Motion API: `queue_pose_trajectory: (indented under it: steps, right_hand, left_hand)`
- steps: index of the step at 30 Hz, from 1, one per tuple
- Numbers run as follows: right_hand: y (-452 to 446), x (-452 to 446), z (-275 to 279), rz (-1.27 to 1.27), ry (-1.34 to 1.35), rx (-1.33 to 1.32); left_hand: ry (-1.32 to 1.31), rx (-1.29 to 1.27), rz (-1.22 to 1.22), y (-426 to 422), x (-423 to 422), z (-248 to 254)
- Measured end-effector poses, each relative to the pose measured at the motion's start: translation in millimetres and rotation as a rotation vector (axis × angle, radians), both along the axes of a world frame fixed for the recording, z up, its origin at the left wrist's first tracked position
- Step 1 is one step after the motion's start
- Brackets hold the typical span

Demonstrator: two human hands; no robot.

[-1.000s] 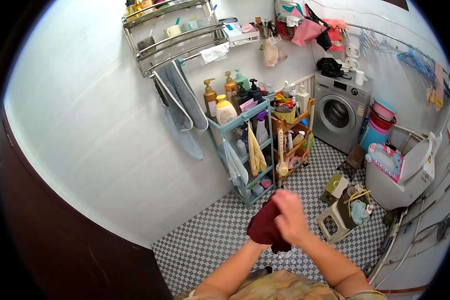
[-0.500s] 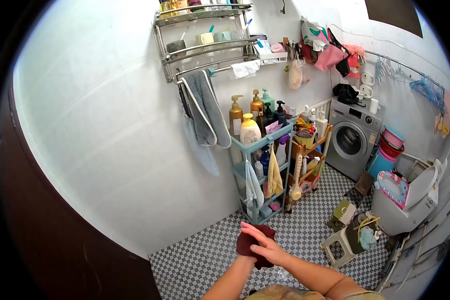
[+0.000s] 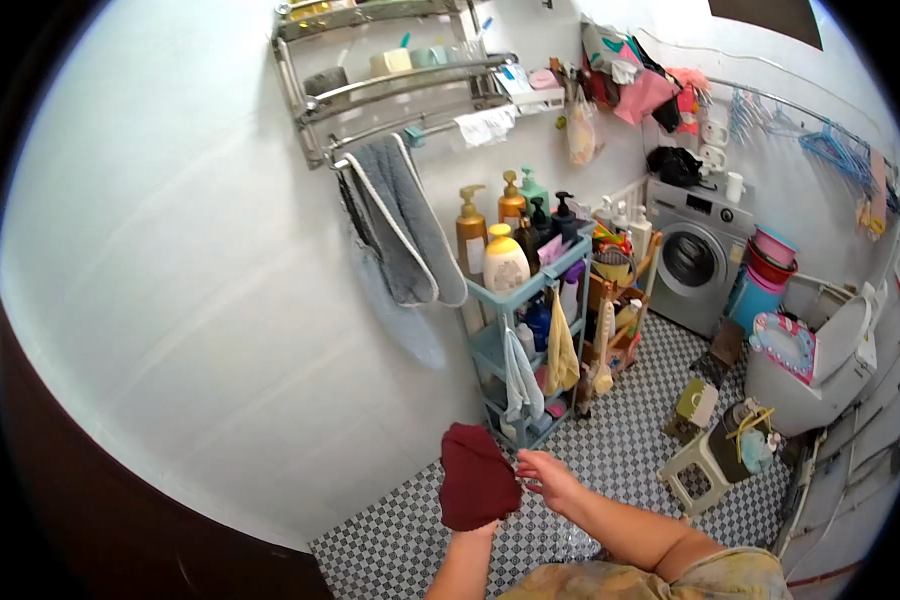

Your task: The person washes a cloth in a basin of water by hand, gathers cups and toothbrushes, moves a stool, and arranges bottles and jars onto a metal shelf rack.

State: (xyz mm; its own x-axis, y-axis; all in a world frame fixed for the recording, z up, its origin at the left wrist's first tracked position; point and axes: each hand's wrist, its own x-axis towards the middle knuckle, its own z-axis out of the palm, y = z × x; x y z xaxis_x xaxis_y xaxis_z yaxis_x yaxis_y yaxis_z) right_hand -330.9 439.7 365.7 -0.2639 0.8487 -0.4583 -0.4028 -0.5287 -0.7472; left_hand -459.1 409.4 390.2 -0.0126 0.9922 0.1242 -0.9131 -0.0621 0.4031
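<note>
A maroon cloth [image 3: 478,480] covers my left hand [image 3: 481,529] down to the wrist. Whether it is draped over or pulled on like a mitt I cannot tell, and the fingers beneath are hidden. My right hand [image 3: 551,483] is just to the right of it, fingers apart and slightly bent, holding nothing. A small gap shows between these fingertips and the cloth. Beyond both hands stands a blue shelf cart [image 3: 518,291] with pump bottles on top and a light blue cloth [image 3: 521,375] and a yellow cloth [image 3: 562,347] hanging from it.
A grey towel [image 3: 394,225] hangs under a metal wall rack [image 3: 410,92]. Farther right are a wooden shelf [image 3: 642,285], a washing machine [image 3: 692,258], stacked basins [image 3: 765,270] and a toilet [image 3: 795,385]. A plastic stool [image 3: 695,480] stands on the checkered floor.
My right hand has come off the maroon cloth and moved right. My left hand, under the cloth, has shifted left and the cloth now shows spread out. The camera view has tilted slightly.
</note>
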Motion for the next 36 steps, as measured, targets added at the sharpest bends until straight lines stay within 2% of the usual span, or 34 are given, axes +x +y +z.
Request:
queue_pose_trajectory:
  steps: [1,2,4,5,6,7,9,11,15,17,18,21,22,23,25,26,28,29,31,34,35,36]
  right_hand:
    - [-4,-4,2,0.061,-0.133,-0.017]
    - [-1,-7,-2,0.223,-0.072,-0.08]
    - [2,-13,-6,0.367,0.395,-0.232]
    - [5,-16,3,0.356,0.401,-0.249]
    - [10,-18,17,0.351,0.555,-0.179]
    - [16,-18,28,0.343,0.707,-0.105]
    - [34,-15,36,0.359,0.708,-0.112]
    - [56,-10,41,0.378,0.709,-0.117]
    - [106,7,47,0.374,0.81,-0.057]
    - [138,29,58,0.407,0.514,0.064]
    - [157,44,61,0.449,0.266,0.242]
    - [206,91,60,0.548,-0.192,0.637]
    - [213,108,65,0.499,-0.438,0.626]
    - [227,118,66,0.527,-0.416,0.705]
    - [239,138,82,0.549,0.045,0.577]
    - [242,142,86,0.517,0.043,0.566]
    - [248,149,93,0.587,0.259,0.641]
    - [249,159,104,0.584,-0.231,0.853]
    - [253,169,105,0.434,-0.311,0.919]
    - [251,197,121,0.264,0.11,0.636]
    - [252,203,120,0.255,0.069,0.601]
    - [252,210,115,0.185,-0.127,0.782]
  left_hand:
    - [-0.014,-0.007,0.058,6,4,7]
    - [0.069,0.062,-0.01,3,5,14]
    - [-0.013,0.03,-0.014,6,11,4]
    - [-0.091,0.024,-0.003,10,15,-3]
    - [-0.267,0.001,-0.019,15,21,-17]
    - [-0.266,-0.015,-0.02,20,22,-25]
    - [0.18,-0.065,0.116,38,26,-16]
    - [0.406,-0.097,0.179,54,30,-9]
    - [0.3,-0.141,0.014,88,36,10]
    - [0.254,-0.17,-0.088,110,39,23]
    - [0.363,-0.078,-0.126,125,41,32]
    - [0.387,-0.085,-0.161,160,44,50]
    - [0.384,-0.093,-0.171,170,46,54]
    - [0.387,-0.101,-0.187,182,49,57]
    - [0.396,-0.121,-0.236,202,56,59]
    - [0.399,-0.135,-0.258,209,60,58]
    - [0.404,-0.161,-0.31,226,71,57]
    - [0.4,-0.17,-0.338,234,74,58]
    - [0.404,-0.188,-0.381,245,80,57]
    - [0.402,-0.216,-0.46,253,86,53]
    - [0.399,-0.228,-0.489,256,88,51]
    - [0.397,-0.236,-0.52,259,89,52]
